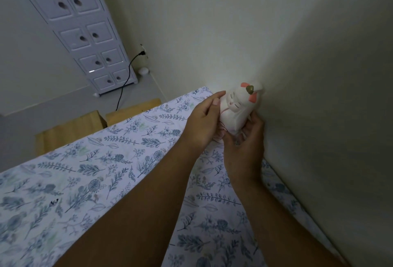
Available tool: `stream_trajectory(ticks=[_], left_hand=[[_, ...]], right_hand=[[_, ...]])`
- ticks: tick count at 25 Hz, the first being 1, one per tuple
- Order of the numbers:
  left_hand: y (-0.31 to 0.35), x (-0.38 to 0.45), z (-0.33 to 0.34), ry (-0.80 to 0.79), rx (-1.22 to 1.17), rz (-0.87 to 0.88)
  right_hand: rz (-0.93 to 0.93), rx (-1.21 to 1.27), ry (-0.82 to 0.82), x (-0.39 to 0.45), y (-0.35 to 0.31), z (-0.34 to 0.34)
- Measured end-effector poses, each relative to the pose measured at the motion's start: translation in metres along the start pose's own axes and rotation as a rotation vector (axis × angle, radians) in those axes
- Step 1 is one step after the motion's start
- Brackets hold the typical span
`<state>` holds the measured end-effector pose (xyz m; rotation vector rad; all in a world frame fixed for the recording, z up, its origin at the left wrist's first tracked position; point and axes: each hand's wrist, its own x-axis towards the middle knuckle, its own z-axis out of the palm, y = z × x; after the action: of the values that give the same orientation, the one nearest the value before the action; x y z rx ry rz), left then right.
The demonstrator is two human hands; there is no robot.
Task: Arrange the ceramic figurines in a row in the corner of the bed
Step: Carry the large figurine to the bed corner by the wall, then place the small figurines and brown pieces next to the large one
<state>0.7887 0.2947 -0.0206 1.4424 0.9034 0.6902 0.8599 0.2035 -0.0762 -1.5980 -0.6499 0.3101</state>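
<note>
Both hands hold one white figurine (238, 107) with pink ears near the far corner of the bed (106, 171), close beside the wall (297, 53). The left hand (202, 122) grips its left side; the right hand (244, 145) cups its base and right side. The figurine leans toward the wall.

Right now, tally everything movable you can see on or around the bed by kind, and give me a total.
White ceramic cat figurine with pink ears, held by both the left hand and right hand: 1
Light wooden stools beside the bed: 2
Black power cable plugged into the wall: 1
Small white round device on the floor: 1
Total: 5
</note>
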Motion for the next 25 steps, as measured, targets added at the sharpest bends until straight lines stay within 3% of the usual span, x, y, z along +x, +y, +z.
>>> stream_trajectory(ticks=[8, 11, 16, 25], left_hand=[[0.006, -0.005, 0.000, 0.006, 0.005, -0.054], [0.015, -0.023, -0.012, 0.030, 0.002, -0.114], [0.011, -0.102, -0.067, 0.139, 0.209, -0.105], [-0.008, -0.341, -0.231, 0.338, 0.672, -0.107]], right_hand=[[0.002, 0.019, -0.040, -0.001, -0.004, -0.001], [-0.016, -0.145, -0.092, -0.003, -0.016, -0.008], [-0.070, -0.474, -0.116, -0.051, -0.052, -0.023], [-0.366, -0.705, -0.794, -0.265, -0.139, 0.048]])
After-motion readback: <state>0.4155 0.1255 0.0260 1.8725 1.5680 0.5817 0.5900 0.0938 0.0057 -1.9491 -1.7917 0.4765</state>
